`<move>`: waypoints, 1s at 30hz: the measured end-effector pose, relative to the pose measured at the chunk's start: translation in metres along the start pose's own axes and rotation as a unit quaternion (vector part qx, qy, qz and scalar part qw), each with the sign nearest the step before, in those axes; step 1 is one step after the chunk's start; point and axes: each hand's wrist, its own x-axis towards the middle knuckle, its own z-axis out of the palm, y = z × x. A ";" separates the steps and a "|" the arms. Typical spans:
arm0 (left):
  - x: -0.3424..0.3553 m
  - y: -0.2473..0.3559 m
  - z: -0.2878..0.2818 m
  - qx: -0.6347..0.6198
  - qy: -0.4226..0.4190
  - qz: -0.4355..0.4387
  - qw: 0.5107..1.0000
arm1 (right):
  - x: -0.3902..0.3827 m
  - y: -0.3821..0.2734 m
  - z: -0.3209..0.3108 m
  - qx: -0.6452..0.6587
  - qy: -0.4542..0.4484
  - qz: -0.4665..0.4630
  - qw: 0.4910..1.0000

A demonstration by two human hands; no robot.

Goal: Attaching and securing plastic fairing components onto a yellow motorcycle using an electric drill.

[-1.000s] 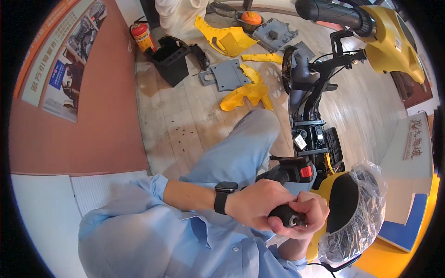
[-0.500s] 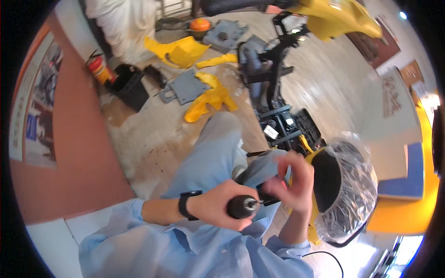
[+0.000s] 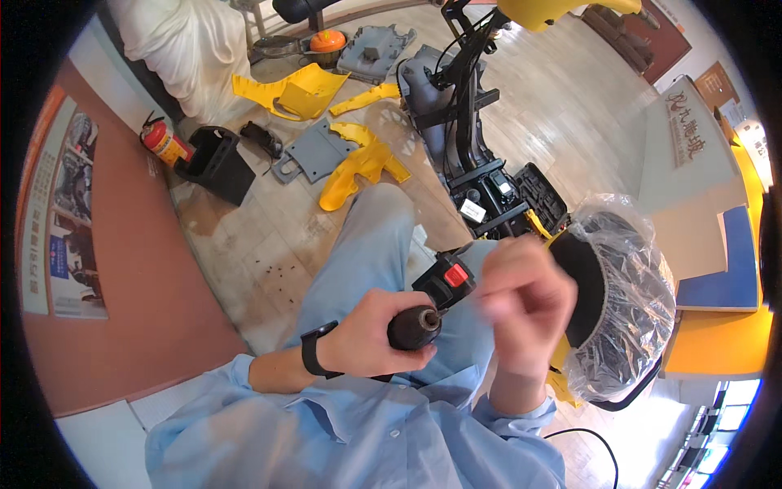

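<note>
plank floor [image 3: 265,224], gray panel [image 3: 316,152] on it, black bin [image 3: 232,175] left of panel, yellow shell [image 3: 305,91] beyond panel, dark bits [image 3: 281,277] nearer than panel

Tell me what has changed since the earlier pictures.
The right grip has let go of the black tool's nose and moved off to its right; it is blurred, so whether it holds anything is unclear. The view has swung, shifting the surroundings leftward in the picture. Unchanged: the left grip around the tool, yellow panels and black bin.
</note>
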 end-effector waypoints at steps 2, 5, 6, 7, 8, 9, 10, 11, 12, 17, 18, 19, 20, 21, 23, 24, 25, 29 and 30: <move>0.001 0.001 -0.001 0.023 -0.010 -0.014 1.000 | 0.006 -0.004 -0.001 0.031 0.083 -0.038 0.995; 0.002 0.004 -0.004 -0.057 -0.009 -0.041 0.997 | 0.012 -0.010 -0.006 -0.070 -0.045 -0.021 0.996; 0.003 0.005 -0.004 -0.041 0.007 -0.018 0.999 | 0.012 -0.008 -0.004 -0.101 -0.101 -0.012 0.990; 0.003 0.005 -0.005 -0.027 0.024 0.005 0.999 | 0.010 -0.006 -0.001 -0.157 -0.153 0.008 0.976; 0.003 0.005 -0.005 -0.013 0.043 0.027 0.999 | 0.009 -0.002 0.002 -0.147 -0.144 0.011 0.978; 0.003 0.005 -0.005 -0.003 0.036 0.017 0.999 | 0.006 0.004 0.007 -0.147 -0.138 0.022 0.979; 0.003 0.006 -0.006 0.007 0.029 0.005 1.000 | 0.004 0.007 0.009 -0.142 -0.136 0.016 0.980; 0.003 0.006 -0.007 0.024 0.022 -0.006 0.999 | 0.002 0.008 0.008 -0.142 -0.135 0.041 0.980; 0.003 0.008 -0.008 0.021 0.017 -0.009 1.000 | 0.001 0.009 0.006 -0.139 -0.137 0.045 0.980; 0.006 0.020 -0.015 0.021 -0.042 -0.045 0.998 | -0.001 0.001 0.001 -0.115 -0.120 0.092 0.982; 0.007 0.022 -0.017 0.017 -0.052 -0.041 0.998 | 0.000 -0.001 0.001 -0.097 -0.112 0.085 0.985; 0.008 0.024 -0.018 0.014 -0.060 -0.036 0.997 | 0.001 -0.003 0.002 -0.092 -0.111 0.084 0.986; 0.009 0.026 -0.018 0.015 -0.066 -0.025 0.997 | 0.003 -0.004 0.003 -0.085 -0.107 0.077 0.988; 0.010 0.027 -0.018 0.009 -0.056 -0.029 0.998 | 0.003 -0.005 0.004 -0.123 -0.099 0.060 0.986; 0.014 0.028 -0.015 0.017 -0.036 -0.029 0.999 | 0.004 -0.007 0.009 -0.188 -0.072 0.007 0.979; 0.016 0.027 -0.013 0.012 -0.013 0.007 1.000 | 0.002 -0.008 0.012 -0.214 -0.082 0.020 0.973; 0.018 0.026 -0.011 0.019 0.007 0.039 0.999 | 0.000 -0.008 0.015 -0.233 -0.086 0.023 0.968; 0.018 0.022 -0.010 0.014 0.019 0.047 0.999 | -0.005 0.000 0.014 -0.244 -0.094 0.019 0.965; 0.017 0.021 -0.012 0.025 -0.007 0.048 0.999 | -0.004 0.004 0.010 -0.210 -0.137 0.001 0.968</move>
